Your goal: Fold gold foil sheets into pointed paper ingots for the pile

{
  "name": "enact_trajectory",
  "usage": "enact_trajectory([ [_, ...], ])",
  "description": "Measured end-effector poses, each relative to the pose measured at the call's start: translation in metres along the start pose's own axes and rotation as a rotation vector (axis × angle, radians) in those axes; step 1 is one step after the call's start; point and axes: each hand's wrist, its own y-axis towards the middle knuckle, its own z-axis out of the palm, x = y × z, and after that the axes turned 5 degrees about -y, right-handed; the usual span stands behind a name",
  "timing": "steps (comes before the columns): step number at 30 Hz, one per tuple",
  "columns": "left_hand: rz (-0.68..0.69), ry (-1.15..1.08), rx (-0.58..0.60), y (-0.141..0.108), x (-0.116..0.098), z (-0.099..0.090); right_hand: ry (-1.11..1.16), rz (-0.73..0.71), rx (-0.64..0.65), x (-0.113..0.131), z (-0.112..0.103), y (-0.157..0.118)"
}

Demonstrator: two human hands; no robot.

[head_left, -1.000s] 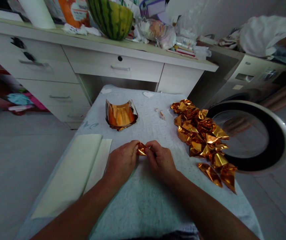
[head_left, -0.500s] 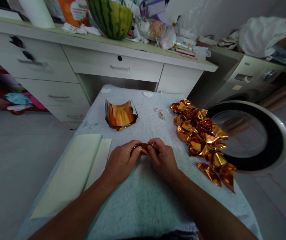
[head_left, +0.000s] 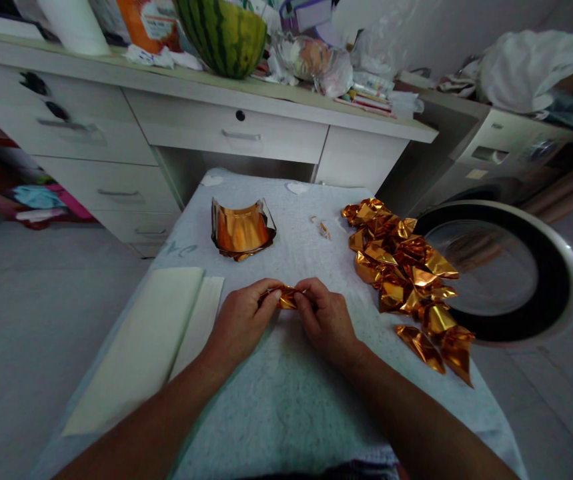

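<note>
Between my two hands is a small folded piece of gold foil paper (head_left: 287, 297), its ends hidden by my fingers. My left hand (head_left: 246, 317) pinches its left end with thumb and forefinger. The right end is gripped the same way by my right hand (head_left: 327, 317). Beyond them lies a curved stack of gold foil sheets (head_left: 243, 229), shiny side up. To the right, a heap of folded gold foil pieces (head_left: 406, 263) spreads along the table edge, with a separate folded piece (head_left: 420, 348) at its near end.
Pale folded paper sheets (head_left: 139, 350) lie at the left on the cloth-covered table (head_left: 286, 400). Small scraps (head_left: 322, 228) sit near the heap. Behind stands a white cabinet (head_left: 226, 127) with a cut watermelon (head_left: 226, 40). An open washing machine door (head_left: 561, 280) borders the right side.
My left fingers have shifted slightly along the foil, and its visible middle part looks a little twisted or turned. The stack and the heap stay as they were.
</note>
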Motion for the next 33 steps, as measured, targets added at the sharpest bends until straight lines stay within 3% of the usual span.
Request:
enact_trajectory([
  [7,0.016,-0.052,0.045,-0.0014,-0.0023,-0.0004,0.008,0.037,-0.032,-0.0009,-0.0003,0.0015],
  [13,0.033,0.092,-0.032,-0.0028,-0.0045,0.0017,-0.017,0.03,0.0,-0.0014,-0.0006,0.0021],
  [21,0.02,0.183,-0.058,-0.0027,-0.0041,0.0022,-0.036,-0.08,0.049,0.0024,0.003,0.0008],
  [27,0.064,0.169,-0.002,-0.0019,-0.0064,0.002,-0.069,-0.034,-0.037,-0.0025,0.0009,0.0002],
  [33,0.038,0.197,-0.033,-0.0019,-0.0043,0.0038,-0.074,-0.068,-0.045,-0.0023,0.0022,0.0003],
])
